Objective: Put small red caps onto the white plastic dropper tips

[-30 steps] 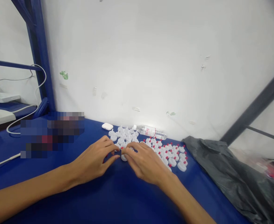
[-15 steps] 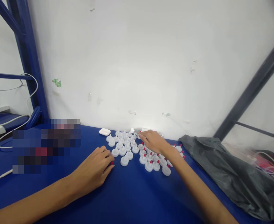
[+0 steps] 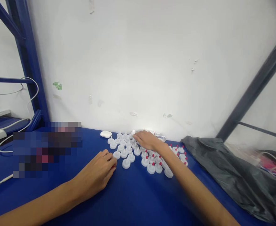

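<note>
My left hand (image 3: 100,169) rests on the blue tabletop, its fingers curled together. A small red tip cap showed between its thumb and forefinger a moment ago; the fingers now hide it. Just beyond lies a group of translucent white nozzle caps (image 3: 126,163) with bare spouts. Over the back of this group reaches my right hand (image 3: 147,140), fingers stretched out, fingertips close to the spouts; I see nothing held there. Under and beside my right forearm stand several similar nozzle caps with red tips (image 3: 151,168), partly hidden by the arm.
A white rounded case (image 3: 106,134) lies near the wall. Behind my right hand is a clear plastic item (image 3: 160,136). Dark grey fabric (image 3: 229,175) covers the right side. A blue metal post (image 3: 32,62) and a white cable (image 3: 38,89) stand at left. The left patch is blurred.
My right hand has moved left, from the red-tipped caps toward the bare-spouted ones. The red cap at my left fingertips has gone out of sight as that hand turned slightly.
</note>
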Tool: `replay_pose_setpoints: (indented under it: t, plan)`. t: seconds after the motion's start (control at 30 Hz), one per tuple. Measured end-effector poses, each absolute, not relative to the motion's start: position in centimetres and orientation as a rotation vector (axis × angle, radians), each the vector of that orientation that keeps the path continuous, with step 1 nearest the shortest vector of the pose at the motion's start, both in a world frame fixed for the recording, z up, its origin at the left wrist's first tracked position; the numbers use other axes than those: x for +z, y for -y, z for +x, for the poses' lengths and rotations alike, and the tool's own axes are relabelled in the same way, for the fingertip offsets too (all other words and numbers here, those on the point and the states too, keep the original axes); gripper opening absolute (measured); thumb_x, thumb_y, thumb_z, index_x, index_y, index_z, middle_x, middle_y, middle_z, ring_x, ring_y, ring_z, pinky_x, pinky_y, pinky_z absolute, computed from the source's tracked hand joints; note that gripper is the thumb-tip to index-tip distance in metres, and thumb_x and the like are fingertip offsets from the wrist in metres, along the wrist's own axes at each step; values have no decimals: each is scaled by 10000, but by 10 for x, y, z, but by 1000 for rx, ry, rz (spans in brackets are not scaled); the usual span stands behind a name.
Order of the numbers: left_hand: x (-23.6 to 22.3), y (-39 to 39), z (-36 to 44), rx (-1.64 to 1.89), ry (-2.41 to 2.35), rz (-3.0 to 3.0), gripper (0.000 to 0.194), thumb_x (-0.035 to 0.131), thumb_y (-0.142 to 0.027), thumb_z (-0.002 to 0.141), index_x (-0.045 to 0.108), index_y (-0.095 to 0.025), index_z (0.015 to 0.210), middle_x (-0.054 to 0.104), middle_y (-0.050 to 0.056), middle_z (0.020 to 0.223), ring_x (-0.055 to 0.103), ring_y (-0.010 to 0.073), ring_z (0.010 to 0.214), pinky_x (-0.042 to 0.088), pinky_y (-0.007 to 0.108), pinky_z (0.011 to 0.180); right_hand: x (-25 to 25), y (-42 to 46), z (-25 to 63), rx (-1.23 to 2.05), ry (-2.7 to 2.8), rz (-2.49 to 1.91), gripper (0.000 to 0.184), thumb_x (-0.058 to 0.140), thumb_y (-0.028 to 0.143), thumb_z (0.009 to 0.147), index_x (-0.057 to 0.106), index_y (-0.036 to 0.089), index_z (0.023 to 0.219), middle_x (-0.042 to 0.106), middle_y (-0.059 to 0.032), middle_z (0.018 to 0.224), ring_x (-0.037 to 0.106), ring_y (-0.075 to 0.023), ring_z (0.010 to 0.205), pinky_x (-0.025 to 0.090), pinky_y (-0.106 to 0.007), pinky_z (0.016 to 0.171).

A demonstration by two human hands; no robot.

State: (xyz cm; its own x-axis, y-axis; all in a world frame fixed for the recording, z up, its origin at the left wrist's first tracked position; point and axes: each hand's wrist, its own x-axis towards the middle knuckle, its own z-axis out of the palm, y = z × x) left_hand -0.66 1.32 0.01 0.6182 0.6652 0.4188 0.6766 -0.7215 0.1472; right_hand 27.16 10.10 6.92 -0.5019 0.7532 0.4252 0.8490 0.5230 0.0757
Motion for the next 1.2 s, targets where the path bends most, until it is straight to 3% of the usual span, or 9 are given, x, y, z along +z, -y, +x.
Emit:
replay_pose_setpoints:
  t: [0.2,0.4,0.57,0.7,0.87,1.0,1.13,1.2]
  plan:
    - [9,-8,-4,-951,1077,-2740,212,558,-139,1066,725,-251,1000,780,44,975,711,262,881,561,386,785,73,-105,260,-314,2489,-1462,363,588,233,1176,781,180,873,871,-122,1006,821,-262,983,546,-325,873]
    - [10,-12,-5,-1178,1120,-2778,188,585,-199,1067,745,-255,985,781,21,906,730,223,801,573,339,732,109,-94,265,-218,2334,-1451,174,737,297,1112,797,171,1214,858,-141,1275,803,-288,1224,582,-393,1046]
    - [9,-18,-6,-1423,1154,-2742,216,614,-298,1106,827,-263,1099,831,34,949,766,224,828,631,344,792,120,-65,257,-42,2360,-1288,241,680,128,1024,746,230,1232,875,-40,1167,847,-180,1004,635,-315,851]
    - [18,-18,-8,-1489,1160,-2720,253,617,-323,1124,858,-249,1140,839,43,962,756,204,781,630,315,750,113,-42,244,152,2518,-948,316,550,183,1039,755,338,1223,877,49,969,831,-99,865,607,-246,734]
    - [22,-18,-9,-1547,1171,-2740,237,655,-321,1110,863,-244,1192,817,17,913,735,179,725,621,295,739,119,-24,229,420,2534,-893,295,575,292,1061,759,310,1290,880,38,907,825,-144,825,644,-324,821]
    - [21,-17,-8,-1562,1071,-2765,235,638,-306,1120,864,-253,1154,835,27,963,762,188,805,630,292,801,132,-12,226,634,2466,-1000,287,629,294,973,799,357,1196,887,12,942,832,-152,904,586,-313,838]
    - [21,-16,-8,-1559,1045,-2740,237,617,-283,1124,842,-244,1061,826,19,934,747,186,788,621,287,796,136,-3,225,901,2496,-1148,96,712,253,847,763,320,894,862,6,871,823,-182,884,562,-309,791]
    - [21,-17,-8,-1543,1069,-2728,203,639,-287,1115,834,-246,1078,820,4,908,727,174,735,610,282,755,136,1,225,969,2491,-1183,125,701,190,813,683,302,760,851,18,836,827,-177,892,548,-306,798]
